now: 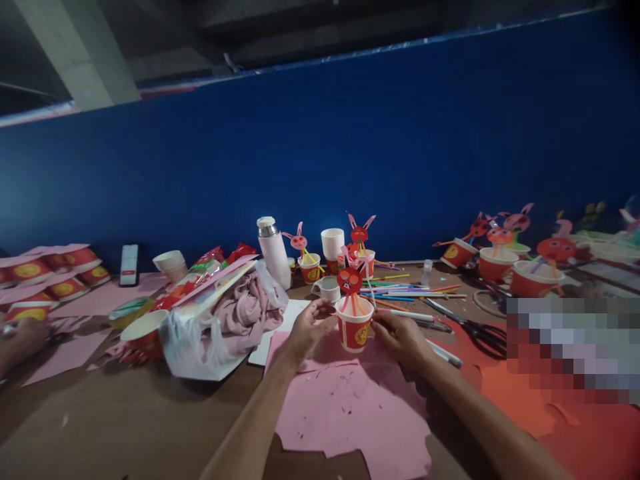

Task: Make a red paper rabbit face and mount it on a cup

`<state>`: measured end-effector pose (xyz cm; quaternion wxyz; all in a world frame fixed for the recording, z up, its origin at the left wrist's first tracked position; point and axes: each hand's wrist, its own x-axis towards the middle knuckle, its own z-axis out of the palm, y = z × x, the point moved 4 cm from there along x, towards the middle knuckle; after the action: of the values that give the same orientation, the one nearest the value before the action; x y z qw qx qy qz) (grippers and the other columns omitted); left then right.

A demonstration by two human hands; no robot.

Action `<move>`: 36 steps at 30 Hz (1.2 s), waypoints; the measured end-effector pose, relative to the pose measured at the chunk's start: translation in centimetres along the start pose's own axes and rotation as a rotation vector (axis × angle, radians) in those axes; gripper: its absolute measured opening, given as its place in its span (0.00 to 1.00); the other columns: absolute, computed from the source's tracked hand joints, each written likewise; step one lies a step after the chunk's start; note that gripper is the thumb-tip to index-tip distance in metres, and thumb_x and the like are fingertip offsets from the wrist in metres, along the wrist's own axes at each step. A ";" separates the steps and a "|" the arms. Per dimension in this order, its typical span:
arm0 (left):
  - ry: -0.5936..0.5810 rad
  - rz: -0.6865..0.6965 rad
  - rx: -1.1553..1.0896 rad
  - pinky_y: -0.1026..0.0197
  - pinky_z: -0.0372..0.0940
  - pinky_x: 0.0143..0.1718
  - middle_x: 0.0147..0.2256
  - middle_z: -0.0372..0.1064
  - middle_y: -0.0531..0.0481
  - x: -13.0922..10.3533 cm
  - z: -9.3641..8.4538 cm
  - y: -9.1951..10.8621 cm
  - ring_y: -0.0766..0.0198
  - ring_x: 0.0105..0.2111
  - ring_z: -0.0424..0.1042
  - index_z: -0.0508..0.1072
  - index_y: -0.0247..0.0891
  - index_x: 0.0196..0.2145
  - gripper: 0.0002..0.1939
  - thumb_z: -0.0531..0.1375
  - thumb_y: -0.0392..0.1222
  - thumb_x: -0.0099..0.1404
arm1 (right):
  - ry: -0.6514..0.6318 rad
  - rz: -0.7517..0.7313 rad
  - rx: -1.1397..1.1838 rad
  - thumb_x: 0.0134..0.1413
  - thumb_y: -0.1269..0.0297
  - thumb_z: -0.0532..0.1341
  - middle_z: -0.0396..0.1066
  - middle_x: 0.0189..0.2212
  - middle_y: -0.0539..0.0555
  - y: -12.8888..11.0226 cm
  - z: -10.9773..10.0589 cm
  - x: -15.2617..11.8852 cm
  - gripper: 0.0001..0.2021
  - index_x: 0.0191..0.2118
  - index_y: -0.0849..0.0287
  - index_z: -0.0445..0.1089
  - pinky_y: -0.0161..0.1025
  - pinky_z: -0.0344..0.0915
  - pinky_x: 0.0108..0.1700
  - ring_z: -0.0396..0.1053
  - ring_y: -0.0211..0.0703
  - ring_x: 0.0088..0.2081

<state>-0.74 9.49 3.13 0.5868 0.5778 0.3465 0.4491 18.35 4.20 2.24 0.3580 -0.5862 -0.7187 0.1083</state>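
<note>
A red-and-white paper cup point(354, 337) with a gold emblem stands upright between my hands over a pink paper sheet point(345, 407). From the cup rises a red paper animal face point(350, 281) with ears, on coloured stems. My left hand point(311, 330) is at the cup's left side, its curved fingers reaching the wall near the rim. On the opposite side, the fingertips of my right hand point(403, 337) press together against the cup; any small part between them is hidden. Small dark scraps lie on the pink sheet.
Scissors point(483, 333), markers point(443, 352) and coloured sticks point(410, 293) lie to the right. Behind are a white flask point(274, 253), a mug point(329, 288) and stacked cups point(333, 243). A plastic bag point(200, 347) sits left. At far left, another person's hand point(23, 343) shows.
</note>
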 end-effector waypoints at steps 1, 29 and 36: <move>-0.004 0.010 0.010 0.64 0.62 0.35 0.42 0.69 0.43 0.0 0.0 0.1 0.60 0.40 0.69 0.64 0.35 0.47 0.32 0.68 0.45 0.46 | 0.001 0.001 0.006 0.57 0.60 0.50 0.75 0.30 0.53 -0.1 0.0 0.0 0.15 0.40 0.59 0.71 0.36 0.61 0.31 0.71 0.44 0.30; -0.012 0.141 -0.025 0.57 0.63 0.46 0.52 0.64 0.36 -0.3 1.0 -0.6 0.52 0.50 0.67 0.47 0.39 0.60 0.44 0.66 0.50 0.53 | 0.048 -0.021 0.345 0.52 0.51 0.58 0.71 0.46 0.61 -0.4 0.0 -0.3 0.25 0.54 0.59 0.63 0.45 0.66 0.46 0.70 0.52 0.46; -0.043 0.137 -0.029 0.57 0.63 0.45 0.53 0.63 0.37 -0.9 1.7 0.0 0.51 0.51 0.65 0.49 0.40 0.59 0.43 0.66 0.48 0.53 | -0.015 0.020 0.540 0.44 0.55 0.65 0.60 0.58 0.60 0.7 2.3 -1.0 0.39 0.63 0.51 0.51 0.50 0.65 0.50 0.61 0.57 0.56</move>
<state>0.47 8.02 3.18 0.5702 0.6011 0.2871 0.4808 17.47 4.04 -0.17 0.4947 -0.4758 -0.6606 0.3041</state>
